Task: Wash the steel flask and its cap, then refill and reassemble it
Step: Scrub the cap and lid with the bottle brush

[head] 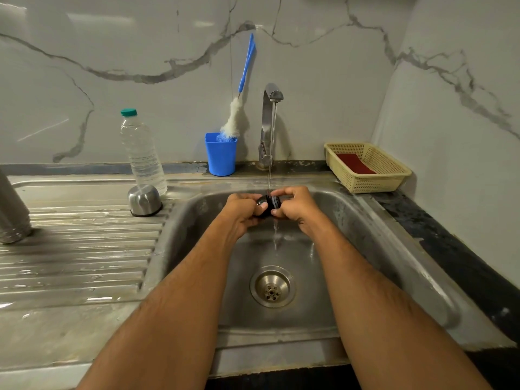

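Black plastic stopper (269, 204) of the flask, pinched between both sets of fingertips, directly under the tap stream (271, 153). Left hand (244, 211) curled round the left end, right hand (295, 207) curled round the right end; both grasping, neither relaxed. Water hitting just above the fingers, running off below them toward the drain (272, 286).

Step in hand, by the look of it: rinsing the inner cap. To do well: rotate slowly under the stream so threads and seal groove get flushed all round; rub thumbs across the grooves; keep grip firm, wet plastic likely slippery; hold low over the basin to limit splash. Residue inside the stopper not visible from here.

Steel cup lid (144, 200) upside down left of the fingers, on the ribbed draining board (78, 249). Steel flask body (12, 212) farther left, at frame edge, partly cut off. Clear water bottle (142, 153) behind the lid, probably the refill source. Beyond the fingers: blue cup (221, 154) with bottle brush (239, 108), chrome tap (268, 122). Right of fingers: cream basket (374, 181) holding a red scrub pad (355, 163). Stainless sink (394, 249), wet board, dark counter edge, marble-look wall tiles (140, 52).
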